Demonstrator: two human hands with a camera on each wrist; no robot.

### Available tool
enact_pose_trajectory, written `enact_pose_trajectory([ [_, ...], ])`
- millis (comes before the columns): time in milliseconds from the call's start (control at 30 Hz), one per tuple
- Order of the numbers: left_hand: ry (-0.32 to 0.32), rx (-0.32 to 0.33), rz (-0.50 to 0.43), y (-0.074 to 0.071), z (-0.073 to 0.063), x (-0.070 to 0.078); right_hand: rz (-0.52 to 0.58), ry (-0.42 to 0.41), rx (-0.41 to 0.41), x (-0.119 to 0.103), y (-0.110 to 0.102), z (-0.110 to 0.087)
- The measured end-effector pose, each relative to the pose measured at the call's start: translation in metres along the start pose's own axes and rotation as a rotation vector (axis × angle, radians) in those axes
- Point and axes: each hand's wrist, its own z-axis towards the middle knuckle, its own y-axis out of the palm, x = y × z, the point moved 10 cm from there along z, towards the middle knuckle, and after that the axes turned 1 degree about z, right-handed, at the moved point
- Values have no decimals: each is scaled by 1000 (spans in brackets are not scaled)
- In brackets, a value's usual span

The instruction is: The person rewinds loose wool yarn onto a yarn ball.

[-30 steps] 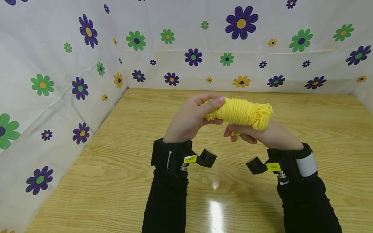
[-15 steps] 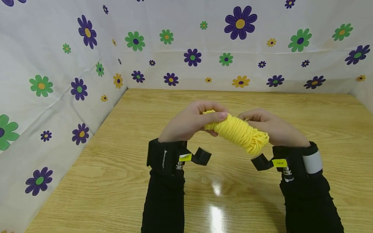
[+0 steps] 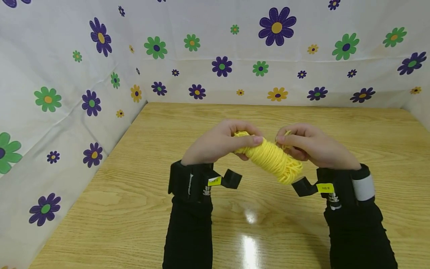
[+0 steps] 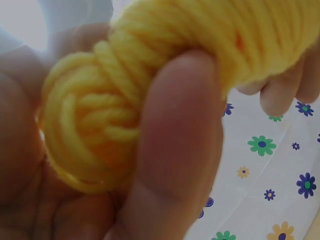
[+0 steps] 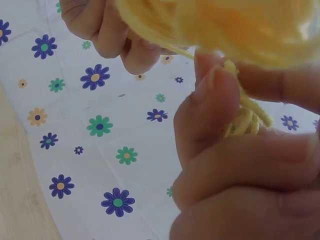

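Note:
A wound skein of yellow yarn (image 3: 273, 158) is held over the table, its right end tilted down toward me. My left hand (image 3: 225, 142) grips its left end, with the thumb lying across the windings; the left wrist view shows the thumb (image 4: 180, 135) pressed on the yarn and the looped end of the skein (image 4: 90, 125) against the palm. Beside the skein, my right hand (image 3: 312, 144) pinches a loose yarn end (image 3: 285, 140) between thumb and fingers. In the right wrist view, small loops of yarn (image 5: 245, 115) sit inside the curled fingers, and a strand runs from the pinch toward the skein.
The wooden table (image 3: 134, 186) spreads beneath both hands. A white cloth with printed flowers (image 3: 201, 45) hangs at the back and along the left side. Each wrist wears a black camera mount, the left one (image 3: 231, 179) and the right one (image 3: 302, 186).
The skein's right end has swung down toward me. My right hand has moved from beneath the skein out to its right side, with the yarn end in its fingers. My left hand has lowered slightly.

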Motion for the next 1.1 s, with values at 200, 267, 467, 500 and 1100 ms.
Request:
enact_pose_trajectory([
  [200, -32, 19, 43, -3, -1, -3, 10, 31, 52, 2, -6, -2],
  [267, -40, 34, 65, -5, -2, -4, 12, 34, 59, 1, -7, -2],
  [467, -67, 96, 80, -11, -2, -10, 61, 2, 66, -3, -7, -4],
  [500, -75, 112, 79, -13, -2, -10, 68, -7, 68, -5, -7, -5],
  [1100, -151, 395, 130, -37, -8, -15, 94, -43, 105, -15, -7, -11],
])
